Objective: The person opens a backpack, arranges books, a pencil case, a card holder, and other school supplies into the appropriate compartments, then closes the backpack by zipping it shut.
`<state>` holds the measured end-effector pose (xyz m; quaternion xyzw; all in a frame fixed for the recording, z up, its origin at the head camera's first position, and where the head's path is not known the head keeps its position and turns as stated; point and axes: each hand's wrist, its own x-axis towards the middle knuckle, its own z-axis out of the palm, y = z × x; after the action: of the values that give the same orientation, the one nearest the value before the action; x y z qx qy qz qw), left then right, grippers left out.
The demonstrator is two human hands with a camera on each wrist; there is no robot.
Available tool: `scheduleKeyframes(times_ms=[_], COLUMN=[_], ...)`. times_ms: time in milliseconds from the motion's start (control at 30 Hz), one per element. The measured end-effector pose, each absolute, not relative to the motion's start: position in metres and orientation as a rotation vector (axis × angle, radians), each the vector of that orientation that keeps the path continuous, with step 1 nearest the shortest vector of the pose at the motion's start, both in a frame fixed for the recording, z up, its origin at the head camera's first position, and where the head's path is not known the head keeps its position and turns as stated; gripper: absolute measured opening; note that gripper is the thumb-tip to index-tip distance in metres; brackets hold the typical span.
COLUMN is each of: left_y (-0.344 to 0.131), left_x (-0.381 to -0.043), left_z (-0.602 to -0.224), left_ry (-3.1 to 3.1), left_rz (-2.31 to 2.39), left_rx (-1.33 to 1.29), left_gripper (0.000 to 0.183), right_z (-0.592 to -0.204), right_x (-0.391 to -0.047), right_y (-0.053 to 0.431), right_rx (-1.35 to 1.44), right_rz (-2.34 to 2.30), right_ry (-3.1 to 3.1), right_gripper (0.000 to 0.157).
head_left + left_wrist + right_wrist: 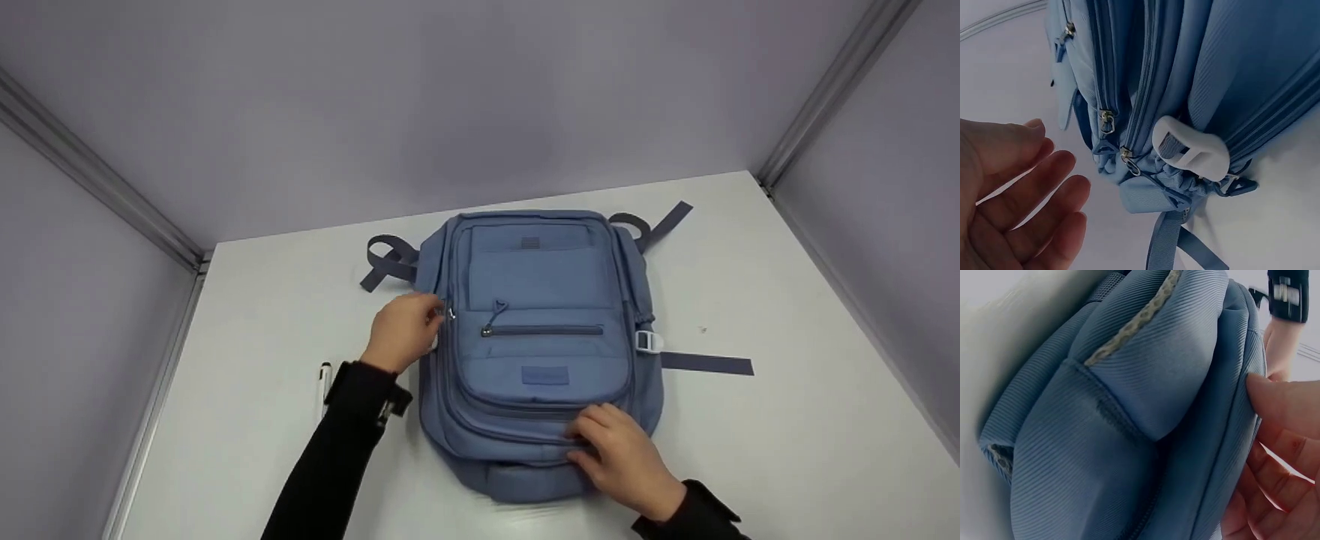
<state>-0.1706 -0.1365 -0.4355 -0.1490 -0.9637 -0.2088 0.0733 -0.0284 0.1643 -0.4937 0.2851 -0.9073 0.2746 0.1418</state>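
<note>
A blue backpack (547,285) lies front side up on the white table. My left hand (405,330) is at its left side, near a metal zipper pull (1107,121). In the left wrist view, the left fingers (1055,169) are loosely bent, hold nothing and stand apart from the bag. A second zipper pull (1129,160) and a white buckle (1190,147) are close by. My right hand (619,457) grips the backpack's lower front edge, with the thumb (1275,396) against the fabric seam and the other fingers bent beside it.
A white pen-like item with a dark tip (324,382) lies left of the bag, partly behind the left sleeve. Dark straps (709,364) spread out from the bag's sides. Grey panels (480,105) enclose the table at the back and both sides.
</note>
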Motion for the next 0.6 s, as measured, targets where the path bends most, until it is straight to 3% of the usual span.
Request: scheduleKeyframes(times_ms=[267, 600], left_y=[-0.12, -0.113], left_x=[-0.212, -0.224], left_z=[-0.426, -0.447], left_ry=[-3.139, -3.008], left_rz=[-0.478, -0.254], left_rx=[-0.478, -0.494], left_gripper=[0.036, 0.016], right_z=[-0.494, -0.494], right_x=[-0.027, -0.028], right_y=[0.164, 0.165], right_rx=[0.821, 0.798], right_rz=[0.813, 0.833], right_ry=[-2.63, -2.652], right_gripper=[0.033, 0.032])
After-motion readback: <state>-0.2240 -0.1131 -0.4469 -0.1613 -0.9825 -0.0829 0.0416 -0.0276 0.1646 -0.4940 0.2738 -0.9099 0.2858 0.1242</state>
